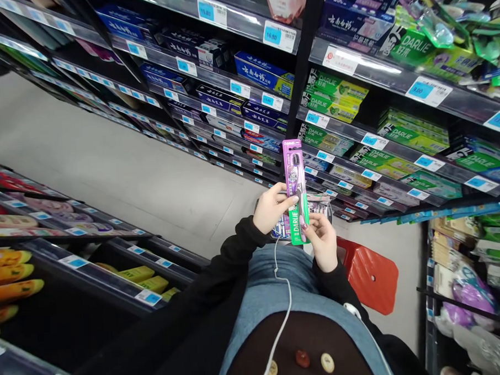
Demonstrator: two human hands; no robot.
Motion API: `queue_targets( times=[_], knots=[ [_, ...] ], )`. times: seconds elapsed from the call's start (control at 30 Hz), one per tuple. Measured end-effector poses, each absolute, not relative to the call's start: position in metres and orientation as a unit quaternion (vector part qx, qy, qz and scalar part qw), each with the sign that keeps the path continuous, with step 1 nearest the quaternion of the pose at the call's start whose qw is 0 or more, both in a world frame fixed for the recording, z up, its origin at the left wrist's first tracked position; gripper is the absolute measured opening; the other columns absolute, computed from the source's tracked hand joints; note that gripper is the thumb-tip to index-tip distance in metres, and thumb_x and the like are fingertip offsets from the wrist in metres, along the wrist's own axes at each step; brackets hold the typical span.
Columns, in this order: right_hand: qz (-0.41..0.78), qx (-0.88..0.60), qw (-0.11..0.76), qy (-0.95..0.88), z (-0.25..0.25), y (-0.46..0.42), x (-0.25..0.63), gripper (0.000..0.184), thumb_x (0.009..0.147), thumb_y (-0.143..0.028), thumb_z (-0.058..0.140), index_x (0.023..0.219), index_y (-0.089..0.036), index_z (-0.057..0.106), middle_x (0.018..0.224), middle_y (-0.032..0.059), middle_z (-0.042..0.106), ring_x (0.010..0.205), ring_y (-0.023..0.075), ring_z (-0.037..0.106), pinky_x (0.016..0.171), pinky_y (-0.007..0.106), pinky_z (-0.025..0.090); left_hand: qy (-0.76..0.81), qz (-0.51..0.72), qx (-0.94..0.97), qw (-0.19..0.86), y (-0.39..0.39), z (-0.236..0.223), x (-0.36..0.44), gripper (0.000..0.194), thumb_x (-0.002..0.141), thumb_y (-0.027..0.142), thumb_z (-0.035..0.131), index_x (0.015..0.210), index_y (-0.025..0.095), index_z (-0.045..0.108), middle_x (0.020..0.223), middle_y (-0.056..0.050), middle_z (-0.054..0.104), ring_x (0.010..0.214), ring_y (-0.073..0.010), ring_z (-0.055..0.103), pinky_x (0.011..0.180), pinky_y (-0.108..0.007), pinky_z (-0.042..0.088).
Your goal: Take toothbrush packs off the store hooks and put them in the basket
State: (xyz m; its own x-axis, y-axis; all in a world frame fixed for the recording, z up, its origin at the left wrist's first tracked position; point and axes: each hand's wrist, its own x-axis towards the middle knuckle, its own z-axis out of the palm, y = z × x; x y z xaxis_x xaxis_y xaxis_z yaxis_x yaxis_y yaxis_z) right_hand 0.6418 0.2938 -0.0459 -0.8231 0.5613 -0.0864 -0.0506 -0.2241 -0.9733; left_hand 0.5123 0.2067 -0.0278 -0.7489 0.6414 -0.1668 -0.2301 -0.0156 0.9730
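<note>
A packaged toothbrush (296, 191) in a purple and green blister card marked DARLIE is held upright in front of my body. My left hand (272, 207) pinches its left edge around the middle, thumb on the front. With thumb and fingers, my right hand (322, 241) grips the lower right edge. Below and behind the card, a container with several purple and blue packages (281, 226) partly shows; the card and my hands cover much of it.
Shelves of toothpaste boxes (332, 95) with price tags rise ahead and to the right. A red stool (372, 276) stands on the floor right of my legs. Lower shelves (112, 265) run along the left, and hanging goods (465, 277) are at far right. A white cord (288, 296) crosses my lap.
</note>
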Motion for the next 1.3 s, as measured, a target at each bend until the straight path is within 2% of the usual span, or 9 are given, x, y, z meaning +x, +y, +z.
queue_targets(
  times=[0.3, 0.5, 0.57, 0.67, 0.73, 0.83, 0.97, 1.1, 1.3],
  knots=[
    [0.751, -0.206, 0.208, -0.592, -0.048, 0.289, 0.641, 0.028, 0.073, -0.037, 0.072, 0.088, -0.019, 0.056, 0.062, -0.0042, 0.059, 0.047, 0.0081, 0.053, 0.044, 0.02, 0.044, 0.668, 0.658, 0.196, 0.288, 0.202, -0.03, 0.513, 0.027, 0.074, 0.037, 0.068, 0.086, 0.018, 0.054, 0.049, 0.006, 0.053, 0.045, -0.0077, 0.042, 0.048, -0.019, 0.033],
    [0.714, -0.218, 0.221, -0.628, -0.052, 0.279, 0.644, 0.025, 0.076, -0.038, 0.067, 0.09, -0.02, 0.055, 0.066, -0.0032, 0.058, 0.049, 0.0091, 0.052, 0.046, 0.022, 0.044, 0.662, 0.661, 0.201, 0.291, 0.198, -0.029, 0.514, 0.027, 0.075, 0.038, 0.068, 0.087, 0.018, 0.054, 0.051, 0.006, 0.054, 0.046, -0.0071, 0.043, 0.048, -0.018, 0.035],
    [0.622, -0.24, 0.258, -0.699, -0.056, 0.278, 0.647, 0.023, 0.078, -0.035, 0.065, 0.093, -0.02, 0.056, 0.069, -0.0013, 0.06, 0.056, 0.0114, 0.056, 0.053, 0.025, 0.048, 0.645, 0.676, 0.195, 0.298, 0.197, -0.029, 0.517, 0.03, 0.076, 0.04, 0.067, 0.092, 0.018, 0.054, 0.057, 0.005, 0.057, 0.051, -0.0087, 0.05, 0.052, -0.019, 0.042],
    [0.399, -0.228, 0.331, -0.824, -0.06, 0.279, 0.65, 0.019, 0.079, -0.029, 0.065, 0.096, -0.02, 0.063, 0.075, 0.0033, 0.063, 0.065, 0.0155, 0.059, 0.065, 0.03, 0.049, 0.572, 0.721, 0.19, 0.342, 0.196, -0.028, 0.522, 0.046, 0.074, 0.048, 0.066, 0.107, 0.018, 0.052, 0.084, -0.003, 0.066, 0.073, -0.0157, 0.063, 0.061, -0.026, 0.052],
    [0.266, -0.172, 0.353, -0.88, -0.06, 0.279, 0.65, 0.018, 0.08, -0.025, 0.064, 0.097, -0.021, 0.067, 0.073, 0.0053, 0.063, 0.064, 0.017, 0.057, 0.065, 0.032, 0.047, 0.524, 0.738, 0.188, 0.382, 0.197, -0.026, 0.526, 0.058, 0.07, 0.047, 0.071, 0.114, 0.017, 0.048, 0.102, -0.01, 0.067, 0.082, -0.02, 0.067, 0.063, -0.029, 0.054],
    [0.172, -0.088, 0.358, -0.914, -0.056, 0.278, 0.649, 0.02, 0.08, -0.02, 0.063, 0.099, -0.021, 0.069, 0.073, 0.0068, 0.063, 0.066, 0.0191, 0.056, 0.065, 0.034, 0.045, 0.493, 0.746, 0.154, 0.419, 0.197, -0.024, 0.528, 0.06, 0.067, 0.039, 0.076, 0.114, 0.016, 0.048, 0.106, -0.014, 0.068, 0.083, -0.0232, 0.069, 0.069, -0.033, 0.056],
    [0.23, -0.041, 0.371, -0.899, -0.048, 0.275, 0.648, 0.023, 0.079, -0.017, 0.064, 0.102, -0.02, 0.064, 0.081, 0.0082, 0.065, 0.075, 0.0207, 0.057, 0.069, 0.035, 0.047, 0.455, 0.773, 0.11, 0.428, 0.195, -0.026, 0.527, 0.056, 0.066, 0.031, 0.078, 0.11, 0.017, 0.048, 0.099, -0.011, 0.071, 0.083, -0.0251, 0.071, 0.074, -0.038, 0.056],
    [0.32, -0.153, 0.374, -0.857, -0.048, 0.282, 0.649, 0.017, 0.081, -0.019, 0.06, 0.099, -0.02, 0.062, 0.088, 0.0076, 0.063, 0.081, 0.0199, 0.058, 0.074, 0.037, 0.049, 0.466, 0.782, 0.109, 0.4, 0.192, -0.03, 0.524, 0.051, 0.062, 0.025, 0.081, 0.1, 0.016, 0.048, 0.092, -0.009, 0.072, 0.079, -0.025, 0.071, 0.073, -0.039, 0.056],
    [0.695, -0.195, 0.049, -0.69, -0.065, 0.304, 0.649, 0.024, 0.082, -0.041, 0.061, 0.086, -0.018, 0.057, 0.072, 0.0009, 0.063, 0.059, 0.0137, 0.061, 0.057, 0.03, 0.054, 0.494, 0.77, 0.097, 0.392, 0.193, -0.044, 0.521, 0.058, 0.055, 0.021, 0.085, 0.098, 0.016, 0.047, 0.088, -0.007, 0.072, 0.076, -0.0259, 0.072, 0.072, -0.042, 0.057]
  ],
)
